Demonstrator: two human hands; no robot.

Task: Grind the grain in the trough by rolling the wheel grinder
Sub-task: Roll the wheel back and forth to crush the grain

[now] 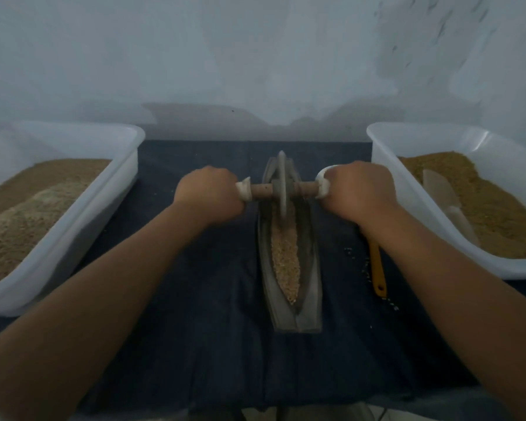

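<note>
Holds the wheel grinder by its cross axle, at both ends: wraps the left grip over the white-capped end on one side and the right grip over the white-capped end on the other, knuckles up, both closed tight on the axle. Stands the wheel upright midway between the two grips, down in the far part of the trough. Sets the trough's long axis at right angles to the axle, running from a little beyond the grips back toward the body. Leaves most of the grain on the near side of the grips, a pale strip along the groove from just under the wheel to the near tip.

Looks to be at the far limit of a stroke; probably calls next for an even pull of both grips straight back along that axis, over the grain. Needs equal load from left and right, set equally far from the wheel, to avoid tilting it up the trough wall.

Shows a white tub of brownish meal outside the left grip, a second tub with a pale scoop outside the right, and a yellow-handled tool under the right forearm on the dark cloth over the counter.
</note>
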